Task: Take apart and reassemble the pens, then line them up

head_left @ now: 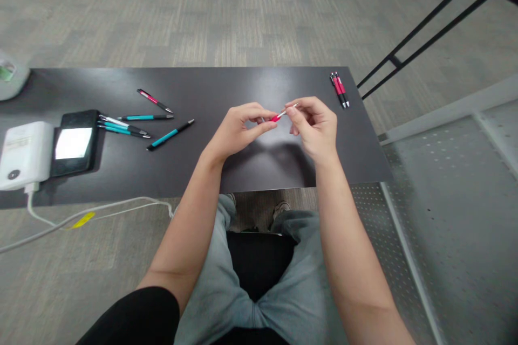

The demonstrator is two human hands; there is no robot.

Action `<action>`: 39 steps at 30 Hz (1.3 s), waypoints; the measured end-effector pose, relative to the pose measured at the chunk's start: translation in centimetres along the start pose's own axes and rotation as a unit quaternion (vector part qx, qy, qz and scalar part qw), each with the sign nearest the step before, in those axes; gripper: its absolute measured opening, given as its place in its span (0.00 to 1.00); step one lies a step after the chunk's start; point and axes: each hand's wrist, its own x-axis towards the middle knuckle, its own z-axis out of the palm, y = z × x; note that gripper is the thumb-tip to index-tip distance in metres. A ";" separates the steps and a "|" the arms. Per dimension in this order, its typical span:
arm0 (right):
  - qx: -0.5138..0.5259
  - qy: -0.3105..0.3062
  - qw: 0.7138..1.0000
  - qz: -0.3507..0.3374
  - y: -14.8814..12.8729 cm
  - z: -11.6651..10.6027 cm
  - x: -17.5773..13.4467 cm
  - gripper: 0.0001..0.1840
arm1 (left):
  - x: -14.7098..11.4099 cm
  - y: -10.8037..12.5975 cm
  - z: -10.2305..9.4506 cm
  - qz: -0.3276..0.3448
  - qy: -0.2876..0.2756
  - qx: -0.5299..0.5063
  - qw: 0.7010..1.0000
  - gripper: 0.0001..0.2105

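Above the dark table, my left hand point(245, 126) pinches a red pen barrel point(275, 118) between thumb and fingertips. Out of its right end sticks a thin pale rod that looks like a pen refill point(282, 113). The thumb and forefinger of my right hand point(315, 126) are closed on that refill, and its far end shows past the fingertips. Much of the barrel is hidden by my left fingers. To the right of my hands lie two red-and-black pens point(339, 89), side by side.
On the left of the table point(243, 83) lie a red pen point(154, 100), a teal pen point(170, 135) and several more pens. Beyond them are a black device with a bright screen point(73, 143) and a white box point(26, 155) with a cable point(97, 208).
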 end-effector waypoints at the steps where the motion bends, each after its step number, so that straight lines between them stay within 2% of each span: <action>1: 0.014 0.002 1.000 0.001 0.2 0.1 0.1 0.32 | 0.0 0.0 -0.1 0.001 0.002 0.003 1.000 0.21; 8: 0.048 0.021 0.999 -0.003 0.7 0.9 -0.1 0.31 | 0.1 -0.1 -0.1 0.007 0.002 0.004 1.000 0.23; 18: -0.007 0.010 1.000 -0.015 0.8 0.1 -0.1 0.29 | 0.0 -0.2 -0.2 0.003 -0.001 0.014 1.000 0.25; 23: 0.006 0.015 1.000 -0.007 0.6 0.5 0.0 0.33 | 0.0 -0.3 -0.1 -0.002 -0.004 0.016 1.000 0.23; 28: 0.029 0.010 0.999 0.026 0.7 0.8 0.1 0.37 | 0.0 -0.6 0.0 0.014 0.023 0.026 0.999 0.19; 37: 0.008 0.055 0.998 -0.024 1.5 0.8 0.0 0.33 | 0.0 -0.3 -0.3 0.014 0.007 0.039 0.999 0.22; 39: 0.000 0.048 0.998 -0.032 1.4 0.6 -0.1 0.31 | 0.0 -0.3 -0.3 0.011 0.001 0.042 0.999 0.23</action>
